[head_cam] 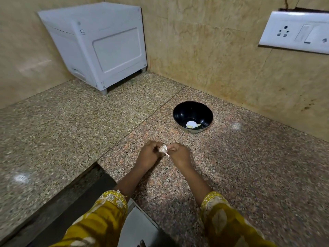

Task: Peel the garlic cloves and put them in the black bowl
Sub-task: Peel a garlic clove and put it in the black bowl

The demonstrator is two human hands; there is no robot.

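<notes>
A garlic clove [163, 149] with papery white skin sits between both hands, just above the granite counter. My left hand [149, 154] grips it from the left with curled fingers. My right hand [178, 154] pinches its skin from the right, and a thin strip of peel hangs below. The black bowl [193, 108] stands on the counter a short way beyond the hands, slightly to the right. Pale peeled garlic [192, 124] lies at the bottom of the bowl.
A white box-shaped appliance [99, 47] stands in the far left corner against the tiled wall. A white socket and switch plate [295, 31] is on the right wall. The counter [249, 166] has a step and gap at the lower left.
</notes>
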